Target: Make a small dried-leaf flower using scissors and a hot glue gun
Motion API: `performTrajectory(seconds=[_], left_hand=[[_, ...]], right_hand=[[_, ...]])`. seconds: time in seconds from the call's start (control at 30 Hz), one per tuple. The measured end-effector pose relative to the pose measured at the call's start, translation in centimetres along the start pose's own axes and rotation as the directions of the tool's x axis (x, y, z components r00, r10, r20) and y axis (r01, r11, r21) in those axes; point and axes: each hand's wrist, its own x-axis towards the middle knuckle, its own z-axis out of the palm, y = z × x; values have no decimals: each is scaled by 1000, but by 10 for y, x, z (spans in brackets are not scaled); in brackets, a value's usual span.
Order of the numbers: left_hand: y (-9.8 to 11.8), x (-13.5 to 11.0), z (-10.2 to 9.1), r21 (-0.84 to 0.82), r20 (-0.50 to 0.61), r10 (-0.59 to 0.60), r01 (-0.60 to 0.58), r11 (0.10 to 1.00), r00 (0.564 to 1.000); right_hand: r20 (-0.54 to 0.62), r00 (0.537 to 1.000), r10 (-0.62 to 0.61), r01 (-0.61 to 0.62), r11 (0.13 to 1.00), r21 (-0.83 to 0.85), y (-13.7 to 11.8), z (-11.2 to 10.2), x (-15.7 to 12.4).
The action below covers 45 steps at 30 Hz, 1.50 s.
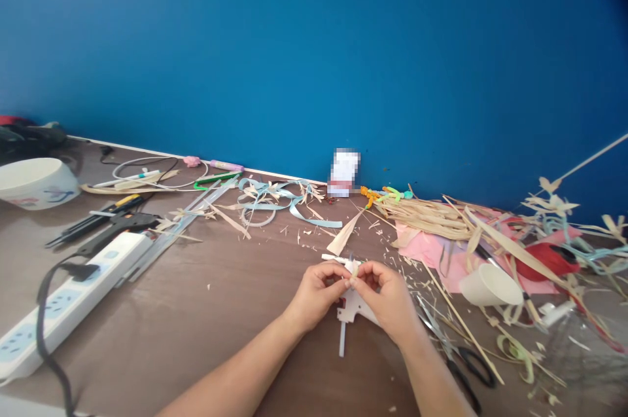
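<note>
My left hand and my right hand meet above the table, thumbs and forefingers pinched together. Between the fingertips is a small pale piece, whitish and slightly yellow, that looks like a bit of dried husk; the fingers cover most of it. Just below the hands a white glue gun lies on the table, partly hidden by my right hand. A translucent glue stick pokes out of it toward me. Beyond the fingers lies a dried husk strip.
Scissors lie right of my right forearm, near a tipped paper cup and a husk bundle. On the left are a corded power strip, a black glue gun and a white bowl. A blue wall stands behind.
</note>
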Motion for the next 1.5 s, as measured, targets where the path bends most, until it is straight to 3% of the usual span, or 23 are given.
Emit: performTrajectory(seconds=[0.17,0.4,0.6,0.73,0.97,1.23,1.5], left_hand=[[-1,1,2,-167,-27,-117,110,980,993],[-2,5,-2,-429,-7,-246,220,876,969],[-1,3,0,-487,32,-296,273,830,955],[-1,2,1,-481,40,-312,292,827,949],[1,2,-1,-399,64,-269,272,876,961],[3,2,-1,-261,-38,-161,146,954,986],[2,2,-1,-153,-70,-103,91,984,992]], right_hand=[[-2,1000,2,-2,1000,1,2,2,-1],[-20,1000,5,-4,1000,25,6,8,-1],[-13,998,-68,67,997,-49,2,11,-1],[-23,995,-97,96,994,-55,1,12,-1],[-15,1000,-24,24,999,-24,5,11,-1],[-24,999,-35,35,999,-26,6,12,-2],[-44,997,-56,55,998,-34,7,12,-2]])
